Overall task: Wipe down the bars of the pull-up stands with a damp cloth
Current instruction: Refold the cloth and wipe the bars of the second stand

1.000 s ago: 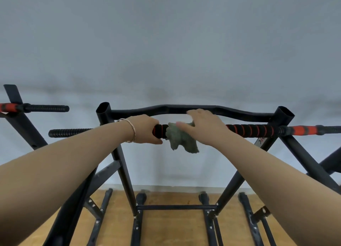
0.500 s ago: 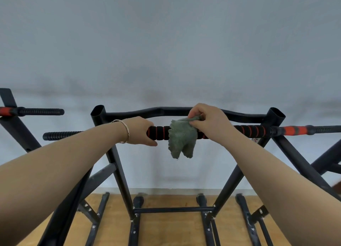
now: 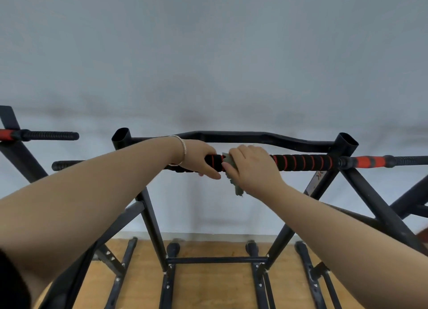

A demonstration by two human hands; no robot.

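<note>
The near bar [image 3: 303, 162] of a black pull-up stand runs across the middle, padded in black foam with red rings. My left hand [image 3: 199, 158], a thin bracelet on its wrist, grips the bar left of centre. Just to its right, my right hand [image 3: 252, 167] wraps a grey-green cloth [image 3: 235, 183] around the bar; a corner of the cloth hangs below the hand. Behind runs a bent black top bar [image 3: 250, 137].
Another stand's bar [image 3: 46, 135] with a red grip juts in at the left. A red-and-black bar end [image 3: 379, 161] extends right. Black legs and braces [image 3: 215, 260] stand on a wooden floor [image 3: 208, 285] against a pale wall.
My right hand, which held the cloth hanging by its top edge, has closed it around the bar, closer to my left hand. The left hand keeps its grip.
</note>
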